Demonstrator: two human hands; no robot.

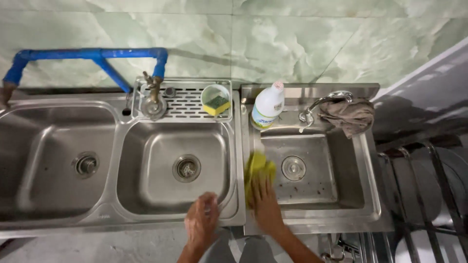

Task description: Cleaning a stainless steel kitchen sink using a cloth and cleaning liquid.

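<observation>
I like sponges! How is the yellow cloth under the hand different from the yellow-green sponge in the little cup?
The yellow cloth lies spread on the steel sink's rim; the yellow-green sponge sits tucked in the pale round cup. The cloth is bigger and floppy, the sponge a small block. The right hand presses the cloth; nothing touches the sponge. Both are yellow.

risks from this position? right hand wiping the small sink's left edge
1. The right hand presses a yellow cloth on the narrow rim; it could slip into the small sink.
2. The white bottle stands at that sink's back corner; a longer wipe might topple it.
</observation>
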